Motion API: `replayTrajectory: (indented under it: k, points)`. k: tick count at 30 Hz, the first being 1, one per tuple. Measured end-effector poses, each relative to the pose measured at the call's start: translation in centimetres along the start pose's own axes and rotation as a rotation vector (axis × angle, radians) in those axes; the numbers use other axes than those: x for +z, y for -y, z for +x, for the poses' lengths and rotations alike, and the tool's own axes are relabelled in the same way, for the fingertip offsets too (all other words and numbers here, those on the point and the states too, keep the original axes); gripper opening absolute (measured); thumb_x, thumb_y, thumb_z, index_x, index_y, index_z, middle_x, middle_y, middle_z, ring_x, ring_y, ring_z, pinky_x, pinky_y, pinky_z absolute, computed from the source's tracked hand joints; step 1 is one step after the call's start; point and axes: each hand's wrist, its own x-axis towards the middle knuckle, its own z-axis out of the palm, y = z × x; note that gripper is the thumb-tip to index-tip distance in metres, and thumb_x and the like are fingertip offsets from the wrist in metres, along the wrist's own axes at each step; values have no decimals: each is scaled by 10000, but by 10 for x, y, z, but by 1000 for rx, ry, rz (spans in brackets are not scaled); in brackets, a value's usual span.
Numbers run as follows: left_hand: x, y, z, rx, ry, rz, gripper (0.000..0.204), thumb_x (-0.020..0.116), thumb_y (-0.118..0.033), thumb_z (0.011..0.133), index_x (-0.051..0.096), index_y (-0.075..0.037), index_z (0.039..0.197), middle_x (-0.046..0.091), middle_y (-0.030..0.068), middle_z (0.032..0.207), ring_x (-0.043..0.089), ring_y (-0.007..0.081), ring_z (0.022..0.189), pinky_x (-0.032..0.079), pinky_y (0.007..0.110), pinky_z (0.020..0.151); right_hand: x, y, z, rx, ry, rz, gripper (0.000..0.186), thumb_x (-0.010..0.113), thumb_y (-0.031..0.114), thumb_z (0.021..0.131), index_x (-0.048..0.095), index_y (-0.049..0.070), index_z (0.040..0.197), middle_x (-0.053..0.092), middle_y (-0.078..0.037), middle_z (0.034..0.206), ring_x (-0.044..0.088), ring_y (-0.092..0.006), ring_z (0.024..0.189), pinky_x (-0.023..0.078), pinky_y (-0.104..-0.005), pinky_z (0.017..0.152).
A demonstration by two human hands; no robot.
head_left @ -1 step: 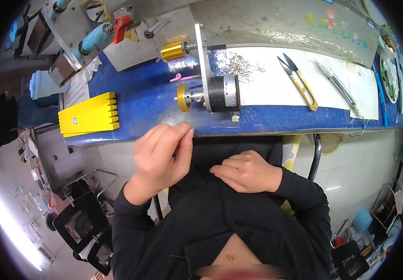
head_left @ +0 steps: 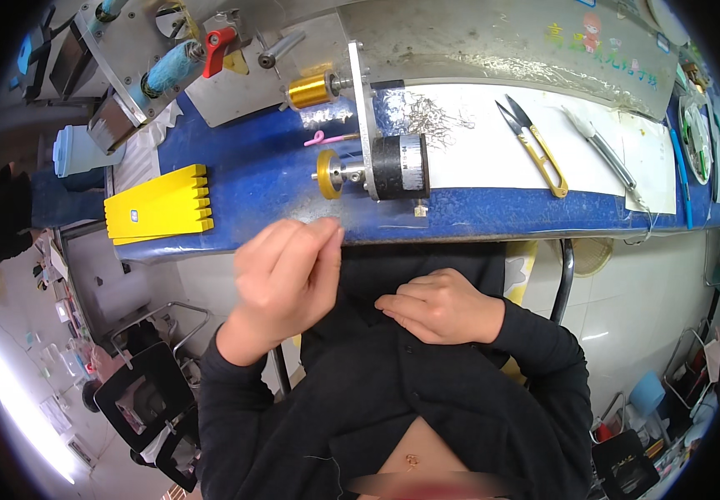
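Note:
My left hand (head_left: 287, 271) is raised at the front edge of the blue-topped table (head_left: 252, 187). Its thumb and fingers are pinched together; whatever they hold, if anything, is too fine to make out. Just beyond it stands a small rotary device with a black cylindrical body (head_left: 400, 167) and a yellow wheel (head_left: 327, 174) on its shaft. My right hand (head_left: 443, 307) rests closed against my dark clothing, below the table edge. Its fingers curl inward and hide anything inside. A gold spool (head_left: 310, 90) sits behind the wheel on the same upright metal plate (head_left: 361, 108).
Yellow notched boards (head_left: 160, 204) lie at left. On white paper (head_left: 477, 158) are a tangle of thin dark wires (head_left: 435, 121), yellow-handled thread snips (head_left: 535, 146) and a pen-like tool (head_left: 602, 150). A machine with a red lever (head_left: 218, 52) stands back left.
My left hand has shifted very slightly left, still pinched. My right hand and the things on the table have stayed put.

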Motion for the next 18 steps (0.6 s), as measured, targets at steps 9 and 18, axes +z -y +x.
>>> replayTrajectory:
  k: [9,18]
  points:
    - [-15,32,51,149,-6,147,160,768,92,779,705,28,910,630,102,730,602,194,622,463,281,569,1,1,0,-8,-33,21,163,694,66,839,663,36,996,600,-69,704,654,-251,631,507,-370,530]
    - [18,44,32,-546,-158,-661,80,727,-31,940,672,26,947,698,23,883,608,44,787,463,169,743,0,-1,0,5,-20,8,163,690,71,838,660,34,994,594,-72,704,652,-252,632,508,-376,535]
